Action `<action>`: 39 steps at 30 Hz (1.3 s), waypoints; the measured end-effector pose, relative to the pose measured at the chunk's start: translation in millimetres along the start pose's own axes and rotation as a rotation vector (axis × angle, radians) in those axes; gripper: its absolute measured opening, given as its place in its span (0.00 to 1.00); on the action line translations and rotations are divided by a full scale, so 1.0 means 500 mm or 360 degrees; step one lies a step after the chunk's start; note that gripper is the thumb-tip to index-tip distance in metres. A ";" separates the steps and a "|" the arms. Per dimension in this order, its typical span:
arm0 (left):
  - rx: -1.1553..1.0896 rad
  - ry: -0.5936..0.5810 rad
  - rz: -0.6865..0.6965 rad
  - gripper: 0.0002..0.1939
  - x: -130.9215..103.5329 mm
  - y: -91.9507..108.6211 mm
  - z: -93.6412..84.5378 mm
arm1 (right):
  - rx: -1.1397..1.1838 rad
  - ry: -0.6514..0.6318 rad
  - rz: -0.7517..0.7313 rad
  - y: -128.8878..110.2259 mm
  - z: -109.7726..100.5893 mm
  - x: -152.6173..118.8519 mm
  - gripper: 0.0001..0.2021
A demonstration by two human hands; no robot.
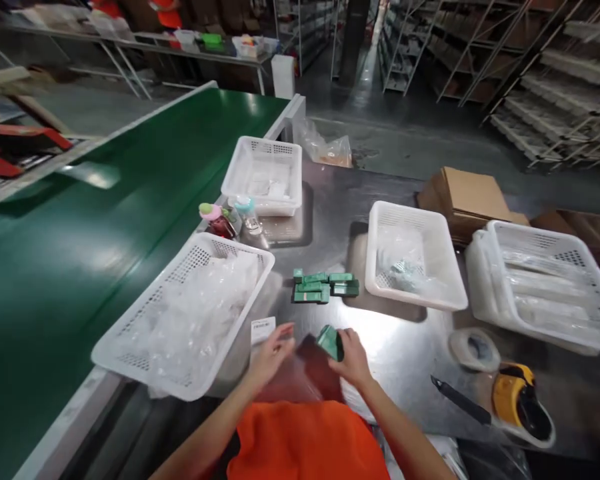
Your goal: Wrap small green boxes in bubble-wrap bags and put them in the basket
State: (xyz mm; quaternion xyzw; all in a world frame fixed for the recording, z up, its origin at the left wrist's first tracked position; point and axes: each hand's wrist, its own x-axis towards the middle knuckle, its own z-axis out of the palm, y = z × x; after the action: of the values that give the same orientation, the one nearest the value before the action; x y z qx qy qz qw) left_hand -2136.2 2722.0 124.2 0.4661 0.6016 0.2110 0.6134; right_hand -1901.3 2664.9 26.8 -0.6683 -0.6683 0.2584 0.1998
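Low over the metal table [300,240], my right hand [354,360] is closed around a small green box [329,341]. My left hand [274,351] holds nothing; its fingers are apart and point toward that box. Beside the left fingertips lies a white label sheet [263,330] with a printed code. Several more green boxes [312,288] sit grouped on the table just beyond both hands. Below the hands a dark reddish patch shows on the table, which I cannot make out.
A white basket of clear plastic bags [190,313] stands left, beside the green conveyor belt [145,173]. Two bottles [217,219] stand behind it. White bins [415,293] and cartons [473,193] are at right, with a tape roll [475,350], black knife [460,399] and yellow tape dispenser [515,397].
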 end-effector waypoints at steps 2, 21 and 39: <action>-0.0281 -0.0246 -0.0323 0.39 0.002 -0.024 0.097 | -0.0015 -0.0122 -0.0083 -0.035 -0.016 -0.048 0.30; -0.0532 -0.0143 -0.0155 0.32 -0.074 -0.004 0.236 | 0.1043 0.0639 0.0123 -0.095 -0.099 -0.094 0.12; -0.1050 0.0353 0.0121 0.32 -0.039 0.024 0.206 | 0.2385 0.0271 0.0583 -0.230 -0.066 -0.022 0.38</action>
State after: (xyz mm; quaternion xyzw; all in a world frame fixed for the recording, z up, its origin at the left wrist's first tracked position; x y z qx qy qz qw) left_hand -2039.7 2678.9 128.1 0.2391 0.5461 0.4663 0.6536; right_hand -1971.8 2659.5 124.1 -0.4721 -0.1763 0.6181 0.6033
